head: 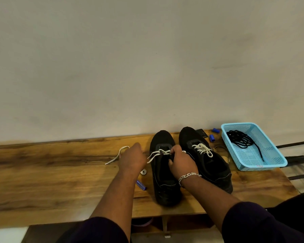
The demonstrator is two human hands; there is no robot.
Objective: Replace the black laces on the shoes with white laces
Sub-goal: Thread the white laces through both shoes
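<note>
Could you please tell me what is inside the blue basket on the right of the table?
The blue basket holds a loose bundle of black laces, one end trailing toward its near corner. Nothing else shows inside; whatever lies beneath the bundle is covered.

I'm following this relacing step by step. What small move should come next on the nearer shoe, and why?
Probably the left hand should pull its white lace taut. Only the front eyelets of the left black shoe look laced, a loose end trails across the wooden table, and the right hand steadies the shoe.

A plain off-white wall (pixel 147 58) rose behind the wooden counter (pixel 51 172), with dark metal bars (pixel 297 158) at three o'clock.
</note>
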